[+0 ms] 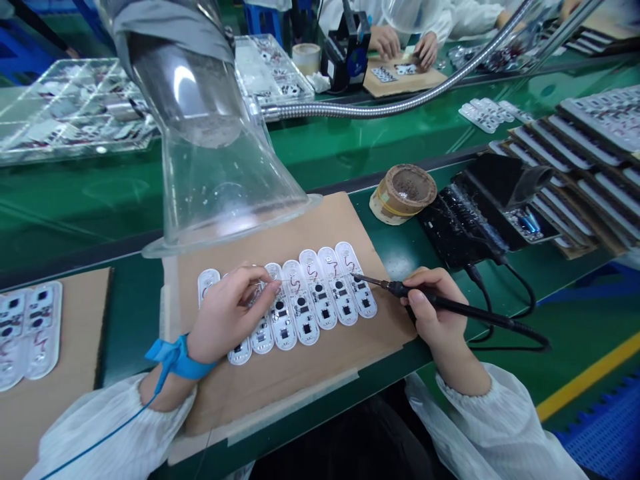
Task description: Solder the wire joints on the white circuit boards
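Note:
My right hand point(437, 303) grips a black soldering iron point(465, 309), its tip touching or just above the rightmost of several white oval casings point(367, 303) with circuit boards and red wires. Between the thumb and forefinger of my left hand point(235, 307) is a thin strand of solder wire point(290, 281), which runs right across the casings. That hand covers part of the casings on the left of the row. A blue wrist strap point(175, 357) with a cord circles my left wrist. Beneath the casings lies a cardboard sheet point(310, 363), taped at its edges.
A clear fume hood point(220, 180) on a flexible metal hose hangs above the cardboard. To the right are a tape roll point(403, 193), a black device with cables point(465, 220) and stacked trays point(585, 173). Another person's hands point(405, 47) work across the bench.

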`<state>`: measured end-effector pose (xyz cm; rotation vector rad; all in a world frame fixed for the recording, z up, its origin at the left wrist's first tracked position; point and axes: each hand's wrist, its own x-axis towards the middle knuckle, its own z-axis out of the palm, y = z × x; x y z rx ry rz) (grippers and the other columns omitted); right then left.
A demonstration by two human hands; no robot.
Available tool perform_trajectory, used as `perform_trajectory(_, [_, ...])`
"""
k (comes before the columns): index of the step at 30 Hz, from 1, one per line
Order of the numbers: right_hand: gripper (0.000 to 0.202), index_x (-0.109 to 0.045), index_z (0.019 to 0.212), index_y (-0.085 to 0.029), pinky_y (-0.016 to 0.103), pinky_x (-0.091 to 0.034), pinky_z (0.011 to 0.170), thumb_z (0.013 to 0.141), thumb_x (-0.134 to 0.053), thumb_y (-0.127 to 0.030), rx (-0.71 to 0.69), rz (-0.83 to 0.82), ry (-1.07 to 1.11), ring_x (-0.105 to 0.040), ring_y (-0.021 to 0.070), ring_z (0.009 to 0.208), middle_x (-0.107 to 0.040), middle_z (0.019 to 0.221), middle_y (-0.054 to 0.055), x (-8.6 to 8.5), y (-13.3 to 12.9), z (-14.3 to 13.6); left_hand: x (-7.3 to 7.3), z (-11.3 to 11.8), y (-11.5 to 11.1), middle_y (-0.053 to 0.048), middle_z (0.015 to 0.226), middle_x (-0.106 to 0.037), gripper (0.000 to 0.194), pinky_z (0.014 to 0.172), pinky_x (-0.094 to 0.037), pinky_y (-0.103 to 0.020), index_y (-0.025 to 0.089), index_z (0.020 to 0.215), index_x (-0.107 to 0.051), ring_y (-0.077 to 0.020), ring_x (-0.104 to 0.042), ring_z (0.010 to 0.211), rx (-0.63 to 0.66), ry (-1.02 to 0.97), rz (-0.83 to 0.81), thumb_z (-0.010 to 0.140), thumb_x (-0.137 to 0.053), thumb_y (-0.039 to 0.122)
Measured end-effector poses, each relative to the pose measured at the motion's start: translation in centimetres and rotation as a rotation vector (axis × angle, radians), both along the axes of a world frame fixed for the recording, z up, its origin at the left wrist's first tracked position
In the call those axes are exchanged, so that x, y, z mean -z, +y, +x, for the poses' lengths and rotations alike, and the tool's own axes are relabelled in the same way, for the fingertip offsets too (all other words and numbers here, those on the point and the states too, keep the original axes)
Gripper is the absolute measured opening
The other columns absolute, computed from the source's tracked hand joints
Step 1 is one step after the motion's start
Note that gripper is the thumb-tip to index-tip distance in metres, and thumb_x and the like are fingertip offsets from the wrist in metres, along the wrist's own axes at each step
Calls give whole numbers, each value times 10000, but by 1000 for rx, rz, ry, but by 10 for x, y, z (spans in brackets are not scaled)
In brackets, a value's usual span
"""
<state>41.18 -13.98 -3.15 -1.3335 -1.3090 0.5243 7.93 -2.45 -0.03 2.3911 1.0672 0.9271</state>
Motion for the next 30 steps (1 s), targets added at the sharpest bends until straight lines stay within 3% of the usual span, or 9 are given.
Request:
perform_trajectory(7, [102,-676,1005,-243,328,-457,609,1024,-707,-338,-4,8,6,-610,177,685,-630,840,17,0,-2,2,0,-1,1,76,711,-477,92,532,-338,-247,212,1006,-599,-83,-411,529,-39,-52,31,1000,-685,179])
perform_trajectory(14, [108,-671,986,-252,347,-464,577,1042,-677,-344,93,29,143,-603,189,645,-610,786,14,-12,-5,-23,-1,-2,1,66,733,-490,110,520,-337,-242,205,1002,-592,-77,-418,532,-37,-109,50,976,-687,156])
perform_trajectory(30, [104,-663,1009,-249,328,-464,614,1036,-690,-345,28,-68,34,-615,180,696,-624,829,8,1,-5,-23,-1,-2,3,62,746,-500,115,525,-338,-242,201,995,-590,-71,-419,536,-26,-94,34,978,-687,140])
